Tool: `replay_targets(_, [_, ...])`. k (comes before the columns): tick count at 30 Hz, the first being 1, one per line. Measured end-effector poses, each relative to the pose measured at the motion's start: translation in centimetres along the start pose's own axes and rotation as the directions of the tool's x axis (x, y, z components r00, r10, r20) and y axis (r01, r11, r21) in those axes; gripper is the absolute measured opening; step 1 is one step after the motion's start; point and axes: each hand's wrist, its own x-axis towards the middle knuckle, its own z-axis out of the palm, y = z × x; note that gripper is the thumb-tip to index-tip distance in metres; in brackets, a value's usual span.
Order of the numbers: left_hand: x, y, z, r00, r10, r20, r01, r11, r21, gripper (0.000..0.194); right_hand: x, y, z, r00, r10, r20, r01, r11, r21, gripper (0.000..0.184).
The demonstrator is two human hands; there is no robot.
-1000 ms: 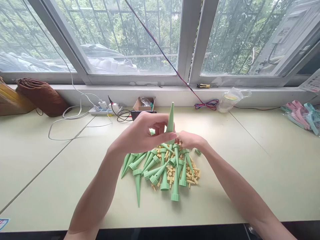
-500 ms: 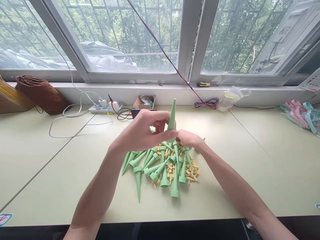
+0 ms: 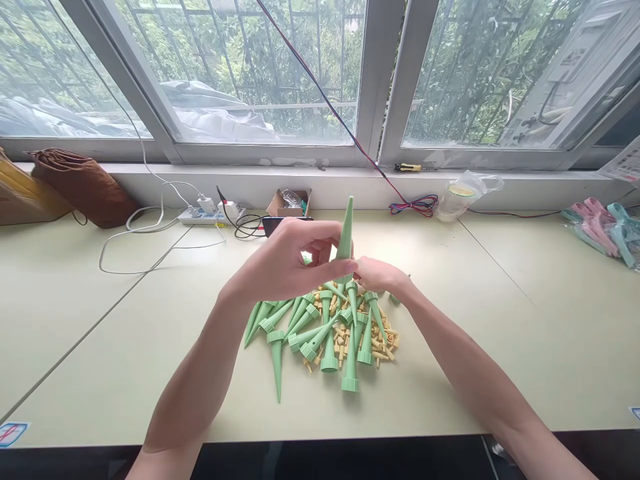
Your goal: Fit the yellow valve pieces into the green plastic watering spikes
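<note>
My left hand (image 3: 287,263) is closed round a green plastic cone spike (image 3: 345,232) and holds it upright, tip pointing up. My right hand (image 3: 381,277) is pinched at the spike's lower end, fingers together; what it grips there is hidden. Both hands hover over a pile of green cone spikes (image 3: 320,333) mixed with several small tan plastic pieces (image 3: 385,345) on the pale green table (image 3: 100,347).
Along the back edge lie a brown pouch (image 3: 83,187), a white power strip with cables (image 3: 210,217), a small cardboard box (image 3: 290,202), a phone (image 3: 273,225), coiled coloured wire (image 3: 414,207), a clear bag (image 3: 460,197) and pastel clips (image 3: 603,227) at far right.
The held spike and both hands have risen slightly and the view has shifted a little; the grips are unchanged.
</note>
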Motion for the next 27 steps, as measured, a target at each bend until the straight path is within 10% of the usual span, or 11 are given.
replay_targets(4, [-0.1,0.0,-0.3,0.999,-0.017,-0.038,0.016,1.0,-0.013,0.012,-1.5,-0.6,-2.1,0.982,-0.023,-0.187,0.038,0.996,0.077,0.016])
replay_targets(12, [-0.1,-0.8,-0.8,0.981,-0.044,-0.191,0.031,0.997,-0.07,0.013,-7.5,-4.8,-6.4,0.737,-0.087,-0.67,0.439,0.816,0.377,0.008])
replay_targets(27, [0.5,-0.5,0.0,0.961,-0.16,-0.227,0.124,0.979,-0.163,0.032,-8.8,-6.8,-6.8,0.653,0.07,-0.754,0.576,0.6,0.555,0.014])
